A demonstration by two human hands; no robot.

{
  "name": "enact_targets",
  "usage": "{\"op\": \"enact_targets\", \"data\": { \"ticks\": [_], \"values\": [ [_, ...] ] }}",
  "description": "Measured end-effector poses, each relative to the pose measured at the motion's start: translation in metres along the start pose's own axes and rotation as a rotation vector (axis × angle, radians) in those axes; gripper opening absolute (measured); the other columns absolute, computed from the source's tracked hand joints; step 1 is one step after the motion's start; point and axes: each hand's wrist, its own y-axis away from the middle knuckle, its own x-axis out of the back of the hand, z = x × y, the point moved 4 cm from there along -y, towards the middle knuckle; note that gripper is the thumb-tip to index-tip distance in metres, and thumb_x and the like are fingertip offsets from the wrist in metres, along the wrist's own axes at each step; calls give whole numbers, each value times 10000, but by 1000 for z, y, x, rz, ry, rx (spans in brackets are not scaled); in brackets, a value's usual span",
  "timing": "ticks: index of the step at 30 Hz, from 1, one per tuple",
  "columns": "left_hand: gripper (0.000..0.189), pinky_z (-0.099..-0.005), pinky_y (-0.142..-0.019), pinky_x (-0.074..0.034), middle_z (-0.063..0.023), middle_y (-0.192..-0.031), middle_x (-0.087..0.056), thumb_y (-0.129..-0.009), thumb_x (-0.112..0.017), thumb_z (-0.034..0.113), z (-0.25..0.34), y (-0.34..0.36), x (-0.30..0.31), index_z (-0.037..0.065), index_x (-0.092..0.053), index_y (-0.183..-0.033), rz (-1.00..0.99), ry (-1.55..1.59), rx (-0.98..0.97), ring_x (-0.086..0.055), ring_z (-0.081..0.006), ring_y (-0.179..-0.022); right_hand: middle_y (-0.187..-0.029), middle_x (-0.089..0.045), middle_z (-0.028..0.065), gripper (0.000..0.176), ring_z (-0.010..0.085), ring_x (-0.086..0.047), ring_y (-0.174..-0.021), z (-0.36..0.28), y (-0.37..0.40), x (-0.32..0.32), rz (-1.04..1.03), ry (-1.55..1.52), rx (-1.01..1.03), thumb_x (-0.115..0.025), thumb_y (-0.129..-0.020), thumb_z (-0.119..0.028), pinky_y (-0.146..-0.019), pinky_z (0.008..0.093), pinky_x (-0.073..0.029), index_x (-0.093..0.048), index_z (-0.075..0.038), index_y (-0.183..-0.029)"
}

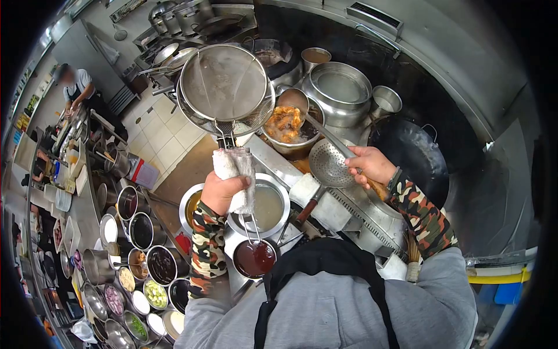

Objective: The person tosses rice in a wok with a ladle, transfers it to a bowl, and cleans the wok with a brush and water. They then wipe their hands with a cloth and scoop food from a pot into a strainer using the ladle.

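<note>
My left hand grips a white cloth wrapped round the handle of a large round mesh strainer, held up over the floor and stove edge. My right hand holds the long handle of a ladle that reaches into a steel bowl of golden fried pieces. A perforated skimmer lies just left of that hand, its handle running down toward me. Both sleeves are camouflage-patterned.
A black wok sits at right, steel pots behind it. Below are a bowl of pale liquid and one of red sauce. Several seasoning bowls line the left counter. Another person works far left.
</note>
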Motion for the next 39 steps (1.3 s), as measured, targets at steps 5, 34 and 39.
{"op": "enact_targets", "data": {
  "ticks": [5, 34, 39],
  "values": [
    [375, -296, -722, -463, -50, -875, -615, -686, -670, 94, -5, 1, 4, -1, -587, -1038, 5, 28, -21, -580, -160, -773, -647, -462, -1, 468, 77, -443, -404, 1, 8, -7, 8, 114, 56, -538, -863, -91, -322, 243, -374, -408, -15, -1306],
    [448, -297, -744, -462, -43, -882, -611, -683, -682, 92, -19, 0, -7, 9, -562, -1107, -22, 222, 22, -582, -157, -803, -654, -514, 5, 517, 62, -447, -432, 27, 39, -10, 153, 213, 324, -559, -834, -10, -383, 217, -365, -411, -8, -1330],
    [402, -364, -568, -551, -125, -821, -595, -699, -624, 98, -35, -10, -13, -25, -517, -1066, -166, 278, 85, -621, -238, -642, -727, -530, 19, 596, 61, -447, -445, 75, 30, -17, 405, 2, 411, -564, -821, 24, -383, 206, -369, -345, -31, -1372]
  ]
}}
